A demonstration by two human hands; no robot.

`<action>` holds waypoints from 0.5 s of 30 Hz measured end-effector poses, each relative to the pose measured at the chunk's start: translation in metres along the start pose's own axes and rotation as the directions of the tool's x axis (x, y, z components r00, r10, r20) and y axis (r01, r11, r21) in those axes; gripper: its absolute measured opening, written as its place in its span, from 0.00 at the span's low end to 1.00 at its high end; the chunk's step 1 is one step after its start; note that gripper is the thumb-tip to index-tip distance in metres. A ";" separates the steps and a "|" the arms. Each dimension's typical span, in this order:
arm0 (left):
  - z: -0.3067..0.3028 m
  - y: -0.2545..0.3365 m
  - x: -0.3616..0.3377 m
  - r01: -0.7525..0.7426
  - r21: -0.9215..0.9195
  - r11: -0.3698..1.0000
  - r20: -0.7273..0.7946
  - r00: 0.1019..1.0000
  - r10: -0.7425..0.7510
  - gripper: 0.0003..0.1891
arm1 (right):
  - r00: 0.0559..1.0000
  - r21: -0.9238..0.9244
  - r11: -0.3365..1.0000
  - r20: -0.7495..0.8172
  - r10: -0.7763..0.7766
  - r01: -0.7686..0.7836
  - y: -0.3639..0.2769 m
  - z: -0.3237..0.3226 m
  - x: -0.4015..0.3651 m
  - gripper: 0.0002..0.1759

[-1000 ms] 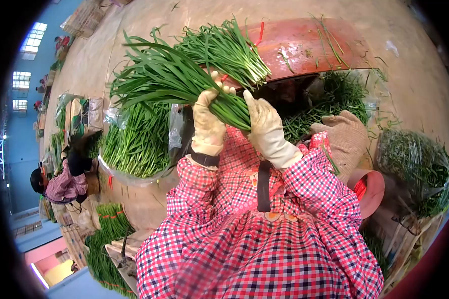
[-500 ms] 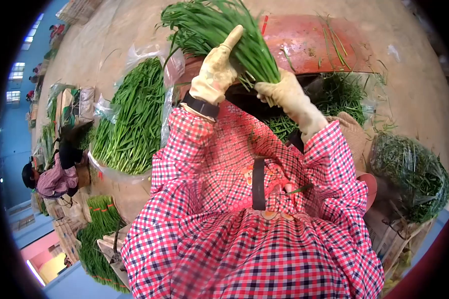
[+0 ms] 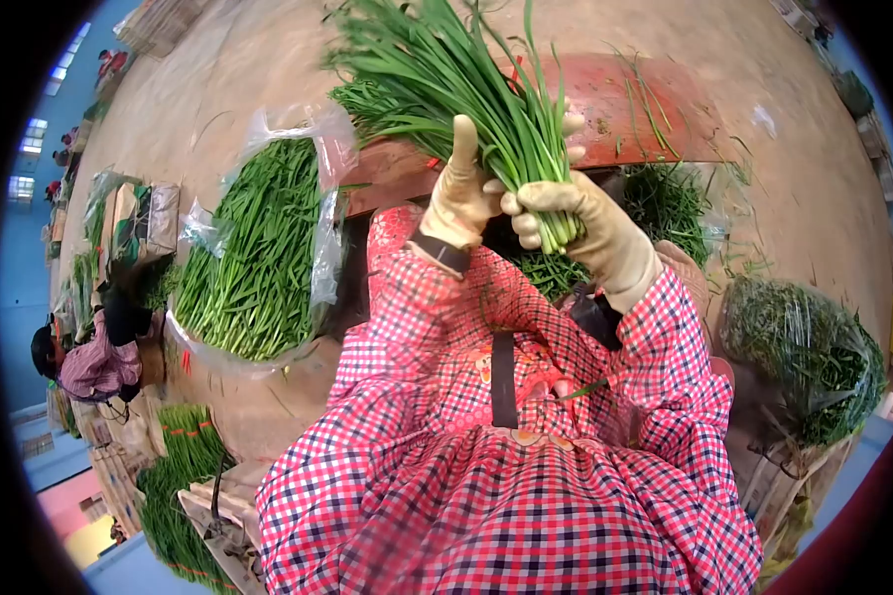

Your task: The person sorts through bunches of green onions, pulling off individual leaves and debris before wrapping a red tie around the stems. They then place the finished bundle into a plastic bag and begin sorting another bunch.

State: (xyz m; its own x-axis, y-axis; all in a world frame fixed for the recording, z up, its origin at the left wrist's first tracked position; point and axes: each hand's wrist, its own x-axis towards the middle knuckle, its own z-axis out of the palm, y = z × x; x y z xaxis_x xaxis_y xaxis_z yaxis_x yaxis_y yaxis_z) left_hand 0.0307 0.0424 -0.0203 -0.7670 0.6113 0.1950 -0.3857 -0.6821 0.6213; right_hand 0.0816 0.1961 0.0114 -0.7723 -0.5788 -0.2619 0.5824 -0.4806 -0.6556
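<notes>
A bunch of garlic chives (image 3: 526, 149), long flat green leaves with pale cut ends, is held up in front of me. My right hand (image 3: 600, 233), in a cream glove, is wrapped round its stem end, thumb across the front. My left hand (image 3: 461, 198), gloved too, is at the bunch's left side with its thumb raised and apart. Its fingers pass behind the stems, and gloved fingertips show past the far side. Below the bunch, a red board or low table (image 3: 655, 109) carries loose leaves and an orange-red band.
A plastic-lined pile of chives (image 3: 253, 248) lies to the left, with banded bunches (image 3: 189, 446) nearer me. Clear bags of greens (image 3: 804, 357) stand at right. Loose trimmings (image 3: 660, 203) lie beside the board. Another person (image 3: 99, 362) sits at far left.
The bunch has come lower and closer to me, more upright. My left hand has moved down and right from its front, finger extended, to its side with fingers behind. My right hand keeps its grip.
</notes>
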 end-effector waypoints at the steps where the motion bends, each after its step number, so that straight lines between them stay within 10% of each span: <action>1: 0.004 -0.003 0.000 -0.037 -0.083 0.996 -0.005 0.999 0.037 0.57 | 0.999 0.069 0.997 0.037 0.010 -0.013 0.006 -0.001 0.001 0.18; 9: -0.012 -0.002 0.003 -0.117 -0.308 0.944 0.050 0.989 0.139 0.51 | 0.998 0.306 0.951 0.055 0.024 -0.039 0.023 0.004 -0.012 0.19; 15: -0.018 0.001 0.004 -0.088 -0.422 0.902 -0.057 0.996 0.070 0.23 | 0.999 0.185 0.983 0.041 -0.001 -0.007 0.027 0.005 -0.015 0.17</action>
State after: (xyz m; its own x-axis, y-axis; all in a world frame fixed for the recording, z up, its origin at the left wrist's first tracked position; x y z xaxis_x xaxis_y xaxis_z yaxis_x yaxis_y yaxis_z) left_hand 0.0182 0.0375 -0.0323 -0.8203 0.5381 0.1941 -0.4971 -0.8384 0.2235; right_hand 0.1099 0.1886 0.0014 -0.7619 -0.6046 -0.2323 0.6244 -0.5903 -0.5116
